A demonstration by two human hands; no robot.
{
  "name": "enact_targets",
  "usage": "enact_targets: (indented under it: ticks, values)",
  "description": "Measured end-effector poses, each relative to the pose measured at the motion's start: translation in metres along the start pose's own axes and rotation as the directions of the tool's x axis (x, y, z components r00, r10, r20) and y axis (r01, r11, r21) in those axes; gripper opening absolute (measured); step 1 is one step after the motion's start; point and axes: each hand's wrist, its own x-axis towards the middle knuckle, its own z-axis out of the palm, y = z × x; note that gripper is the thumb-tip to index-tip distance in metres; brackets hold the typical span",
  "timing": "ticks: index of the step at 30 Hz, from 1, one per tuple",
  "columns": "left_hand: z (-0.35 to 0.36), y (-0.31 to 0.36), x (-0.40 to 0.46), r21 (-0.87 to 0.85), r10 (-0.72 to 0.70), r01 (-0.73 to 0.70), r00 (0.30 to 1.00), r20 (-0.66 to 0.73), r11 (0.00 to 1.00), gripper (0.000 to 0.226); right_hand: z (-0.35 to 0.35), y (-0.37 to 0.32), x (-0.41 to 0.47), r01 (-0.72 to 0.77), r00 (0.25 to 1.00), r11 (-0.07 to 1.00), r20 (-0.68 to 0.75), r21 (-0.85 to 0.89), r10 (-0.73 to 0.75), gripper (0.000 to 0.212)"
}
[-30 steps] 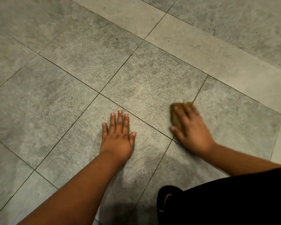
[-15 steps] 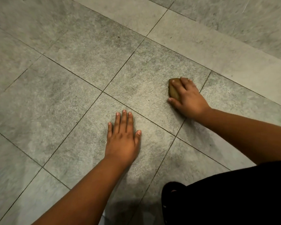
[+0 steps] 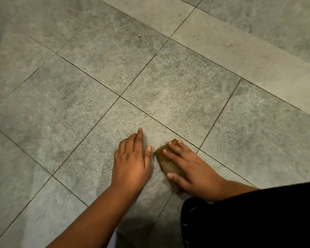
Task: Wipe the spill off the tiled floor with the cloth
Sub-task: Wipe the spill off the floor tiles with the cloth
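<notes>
Pulled the cloth (image 3: pixel 166 162) back from farther out, right hand (image 3: pixel 191 169) pressing it flat just beside the released, floor-propped left hand (image 3: pixel 131 163); more tiled floor (image 3: pixel 168 83) covered, spill not visible.

I have a single view, from the head-worn camera, looking forward and steeply down from close above the tiled floor (image 3: pixel 177 83), wide-angle, so the grout lines run as diagonals across the frame. Relative to the left hand (image 3: pixel 132 161), which sits low and just left of centre, the floor fills everything beyond and to both sides, and my dark clothing (image 3: pixel 258 217) blocks the near-right corner. With only one camera, no second view overlaps it.
</notes>
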Motion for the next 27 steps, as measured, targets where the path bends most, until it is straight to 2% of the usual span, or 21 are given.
enact_targets:
  ticks: [5, 9, 12, 15, 17, 19, 21, 23, 25, 27]
  values:
    - [0.002, 0.003, -0.010, -0.145, -0.012, 0.008, 1.000, -0.028, 0.989, 0.059, -0.020, 0.006, 0.006, -0.249, 0.944, 0.968, -0.232, -0.036, 0.235, 0.071]
    - [0.003, 0.008, -0.018, -0.250, -0.026, 0.016, 0.999, -0.037, 0.968, 0.061, -0.024, -0.004, 0.008, -0.273, 0.947, 0.956, -0.147, 0.104, 0.286, 0.062]
    - [0.002, 0.009, -0.019, -0.330, -0.020, 0.017, 1.000, -0.006, 0.944, 0.063, -0.023, -0.013, 0.009, -0.364, 0.902, 0.900, -0.151, 0.240, 0.405, 0.066]
    - [0.000, 0.007, -0.022, -0.436, -0.043, 0.053, 0.999, 0.032, 0.898, 0.064, -0.027, -0.017, 0.016, -0.504, 0.830, 0.796, -0.066, 0.336, 0.554, 0.065]
    - [-0.002, 0.006, -0.028, -0.488, -0.081, 0.094, 0.996, 0.048, 0.867, 0.062, -0.030, -0.018, 0.020, -0.561, 0.783, 0.697, 0.014, 0.446, 0.621, 0.047]
    - [-0.004, 0.005, -0.036, -0.533, -0.110, 0.141, 0.990, 0.090, 0.834, 0.062, -0.032, -0.021, 0.023, -0.551, 0.767, 0.573, 0.099, 0.606, 0.634, 0.027]
    - [-0.005, 0.005, -0.043, -0.581, -0.127, 0.193, 0.980, 0.152, 0.791, 0.064, -0.036, -0.028, 0.026, -0.509, 0.788, 0.485, 0.158, 0.711, 0.596, 0.020]
    - [-0.007, 0.006, -0.046, -0.663, -0.141, 0.259, 0.964, 0.226, 0.702, 0.072, -0.039, -0.035, 0.029, -0.453, 0.830, 0.397, 0.216, 0.798, 0.514, 0.022]
    - [-0.010, 0.006, -0.045, -0.785, -0.140, 0.348, 0.936, 0.324, 0.512, 0.086, -0.037, -0.044, 0.031, -0.407, 0.867, 0.271, 0.274, 0.872, 0.417, 0.028]
    - [-0.014, 0.001, -0.043, -0.848, -0.149, 0.404, 0.915, 0.375, 0.344, 0.088, -0.032, -0.048, 0.033, -0.382, 0.884, 0.156, 0.311, 0.911, 0.350, 0.033]
